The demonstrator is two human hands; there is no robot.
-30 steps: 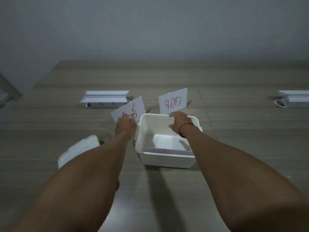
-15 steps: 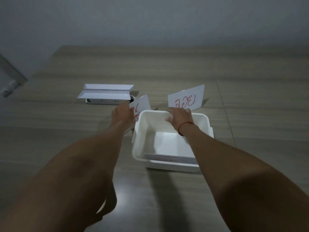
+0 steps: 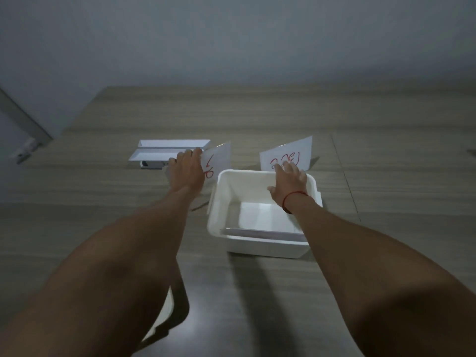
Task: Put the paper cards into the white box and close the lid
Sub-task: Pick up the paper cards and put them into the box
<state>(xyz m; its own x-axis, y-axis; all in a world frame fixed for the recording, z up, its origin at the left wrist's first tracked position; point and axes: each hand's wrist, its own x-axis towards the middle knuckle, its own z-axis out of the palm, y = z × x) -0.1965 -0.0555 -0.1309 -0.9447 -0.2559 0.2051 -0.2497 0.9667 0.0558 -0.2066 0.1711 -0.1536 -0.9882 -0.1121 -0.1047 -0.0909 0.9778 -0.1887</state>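
The white box (image 3: 268, 244) stands open on the wooden table, with a flat paper card (image 3: 260, 220) lying on its bottom. Beyond its far rim two white cards with red writing stand tilted up. My left hand (image 3: 186, 171) grips the left card (image 3: 217, 161) just left of the box. My right hand (image 3: 289, 181) reaches over the box's far rim and holds the bottom edge of the right card (image 3: 287, 153). The white lid (image 3: 164, 313) lies near the table's front, mostly hidden under my left forearm.
A white power strip with folded paper on top (image 3: 167, 152) sits at the back left, right behind my left hand. The wooden table (image 3: 386, 189) stretches far and right of the box; a grey wall rises behind it.
Both hands have lifted and turned their cards, the left card now more edge-on. The view has shifted, so the box sits further right and the lid is hidden beneath my left forearm.
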